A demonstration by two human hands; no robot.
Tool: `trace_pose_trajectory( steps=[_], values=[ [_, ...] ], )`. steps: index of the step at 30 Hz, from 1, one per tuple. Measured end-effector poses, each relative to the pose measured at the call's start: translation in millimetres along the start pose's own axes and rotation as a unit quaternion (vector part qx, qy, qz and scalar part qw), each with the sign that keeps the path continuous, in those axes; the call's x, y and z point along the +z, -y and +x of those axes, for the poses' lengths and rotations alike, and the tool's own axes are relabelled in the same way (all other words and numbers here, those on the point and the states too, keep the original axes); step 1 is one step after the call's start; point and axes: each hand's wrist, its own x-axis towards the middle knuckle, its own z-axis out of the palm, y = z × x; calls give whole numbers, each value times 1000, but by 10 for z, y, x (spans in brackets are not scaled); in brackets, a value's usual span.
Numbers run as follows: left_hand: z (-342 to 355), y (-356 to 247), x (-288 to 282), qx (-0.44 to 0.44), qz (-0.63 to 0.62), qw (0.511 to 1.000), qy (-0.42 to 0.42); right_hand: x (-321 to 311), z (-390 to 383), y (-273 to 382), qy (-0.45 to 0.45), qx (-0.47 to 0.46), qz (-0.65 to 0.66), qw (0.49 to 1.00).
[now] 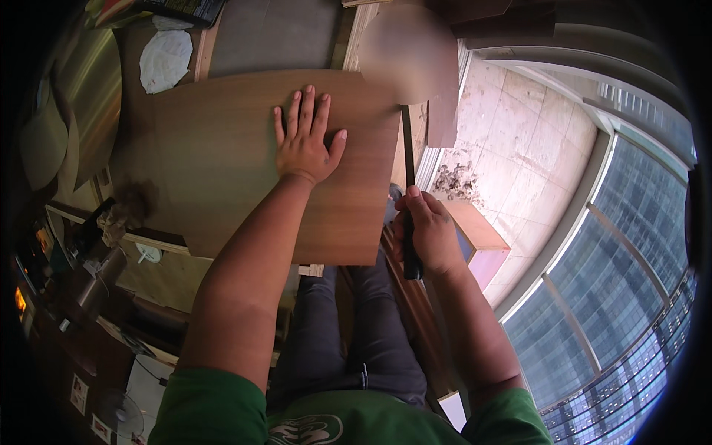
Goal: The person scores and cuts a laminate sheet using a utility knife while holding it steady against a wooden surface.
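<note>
My left hand lies palm down on a brown wood-grain panel, its fingers spread toward the top of the view. Just off the panel's right edge, my right hand grips a long, narrow black bar. The bar stands out lengthwise from my fist along that edge, toward a blurred round area at the top, where I cannot make out what is behind the blur. My legs show below the panel.
A crumpled white item and a grey board lie above the panel. Curved sheets and clutter are at left. At right are a pale tiled surface with dark debris, a wooden box and tall windows.
</note>
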Motion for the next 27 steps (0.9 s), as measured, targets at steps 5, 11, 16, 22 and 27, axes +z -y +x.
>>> trace_pose_trajectory(
  steps=[5, 11, 16, 22, 27],
  values=[
    [41, -33, 0, 3, -6, 1000, 2, 21, 345, -48, -26, 8, -128, 991],
    [6, -2, 13, 2, -2, 1000, -3, -60, 411, -39, -28, 29, -135, 990],
    [-4, 16, 7, 1, -7, 1000, -3, 115, 188, 45, -41, 22, -132, 990],
    [45, -41, 22, 8, -5, 1000, -5, -47, 672, -122, -39, 24, -130, 991],
    [-19, 48, 18, 0, 3, 1000, -8, 64, 83, -103, -29, 15, -141, 989]
  ],
)
